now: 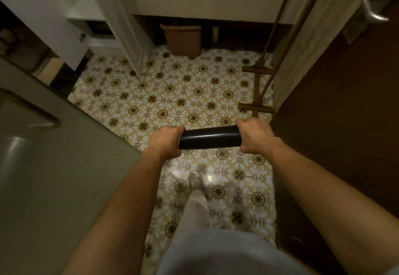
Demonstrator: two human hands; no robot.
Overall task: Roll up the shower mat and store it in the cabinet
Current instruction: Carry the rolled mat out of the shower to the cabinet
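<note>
The black shower mat (pixel 209 137) is rolled into a tight horizontal tube and held in the air above the patterned tile floor. My left hand (pixel 165 142) grips its left end and my right hand (pixel 255 137) grips its right end, so both ends are hidden in my fists. A white cabinet with an open door (pixel 127 18) stands at the far left, with dark shelf space (pixel 98 27) inside it.
A brown waste bin (pixel 183 39) sits under the counter ahead. A wooden rack (pixel 258 89) leans at the right by a curtain. A dark door (pixel 336 112) with a lever handle is on the right, a grey surface (pixel 54 177) on the left. My foot (pixel 195 183) is below.
</note>
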